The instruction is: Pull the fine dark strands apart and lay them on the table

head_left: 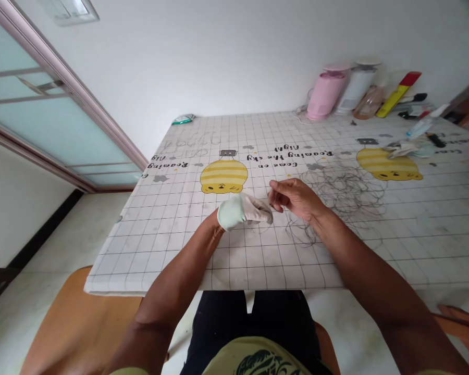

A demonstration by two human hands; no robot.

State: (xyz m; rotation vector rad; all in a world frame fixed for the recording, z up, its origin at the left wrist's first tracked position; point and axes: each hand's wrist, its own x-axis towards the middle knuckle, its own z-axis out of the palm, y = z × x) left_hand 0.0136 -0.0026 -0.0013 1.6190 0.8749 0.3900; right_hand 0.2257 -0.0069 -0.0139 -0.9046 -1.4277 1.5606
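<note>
My left hand [250,211], in a white work glove with a pale green cuff, is closed with its fingertips pressed together. Nearly touching it, my bare right hand [291,197] is curled, with thumb and forefinger close together. Anything between the fingers is too thin to make out. A loose tangle of thin dark wire-like strands [347,190] lies on the table beneath and beyond my right wrist. More curved strands [191,143] are laid out at the far left of the table.
A checked tablecloth [172,250] covers the table. Along the wall stand a pink cylinder [325,96], a white cylinder [355,88], a brownish bottle [369,102] and a yellow-red box [398,95]. A crumpled glove [410,148] lies right; a green packet [183,119] lies far left.
</note>
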